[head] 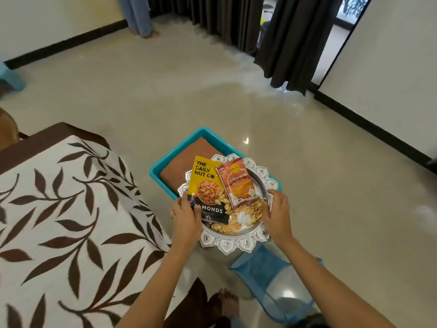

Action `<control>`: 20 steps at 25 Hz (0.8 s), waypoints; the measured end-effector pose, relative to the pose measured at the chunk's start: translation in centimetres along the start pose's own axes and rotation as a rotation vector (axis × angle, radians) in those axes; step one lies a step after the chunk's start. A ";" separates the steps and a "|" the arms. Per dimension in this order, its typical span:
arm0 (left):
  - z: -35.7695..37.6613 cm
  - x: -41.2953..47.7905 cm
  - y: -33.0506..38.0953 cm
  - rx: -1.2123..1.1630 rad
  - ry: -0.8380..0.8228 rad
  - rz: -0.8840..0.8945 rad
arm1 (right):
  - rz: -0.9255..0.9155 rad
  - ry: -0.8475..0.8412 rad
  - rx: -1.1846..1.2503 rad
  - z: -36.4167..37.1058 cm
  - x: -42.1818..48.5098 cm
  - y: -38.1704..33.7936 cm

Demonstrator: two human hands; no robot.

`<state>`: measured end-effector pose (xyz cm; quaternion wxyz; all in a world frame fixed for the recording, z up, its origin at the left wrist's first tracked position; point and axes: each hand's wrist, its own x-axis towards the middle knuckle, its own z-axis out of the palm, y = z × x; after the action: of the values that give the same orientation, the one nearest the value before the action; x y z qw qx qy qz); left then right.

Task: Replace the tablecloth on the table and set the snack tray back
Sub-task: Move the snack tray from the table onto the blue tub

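Nearest the camera, at six o'clock, a bare foot (225, 301) is seen on the glossy floor, with a blue mesh bag (264, 275) just beside it at five o'clock. Above these, the snack tray (233, 245) is held off the floor by both hands: the left hand (185, 218) is curled over its rim at nine o'clock, thumb pressed on the almond packet (205, 183), and the right hand (276, 216) is gripped round the rim at three o'clock. The tray is judged to be thin embossed metal, stiff and fairly light, yet smooth, so a firm hold at opposite edges is called for. Its load is loose: pistachio shells (250, 209) are scattered in the well, and the almond packet and an orange snack packet (236, 181) lie unsecured and overlapping; all can be expected to slide or spill if the tray is tilted, so it should be kept level. At nine o'clock the table is seen, draped in a white tablecloth (71, 209) with brown leaves, soft and already spread. Directly beyond the tray, at twelve o'clock, a teal bin (165, 162) holding a folded brown cloth (189, 159) is found on the floor, partly hidden by the tray. Farther off, dark curtains (290, 43) are hung along the far wall, and another person's legs (139, 17) are visible at eleven o'clock.
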<state>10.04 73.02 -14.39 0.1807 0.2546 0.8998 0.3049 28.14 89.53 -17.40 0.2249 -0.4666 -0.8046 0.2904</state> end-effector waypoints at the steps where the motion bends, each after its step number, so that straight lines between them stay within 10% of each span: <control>1: 1.1 0.3 -0.4 -0.002 -0.020 0.002 | 0.007 -0.014 0.001 0.7 0.3 1.1; 20: 7.6 1.6 -4.0 0.242 -0.326 -0.081 | 0.121 -0.189 -0.153 6.0 0.4 7.2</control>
<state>10.97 74.65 -22.94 0.3042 0.2838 0.8982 0.1417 28.69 91.20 -26.62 0.0941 -0.5007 -0.8124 0.2837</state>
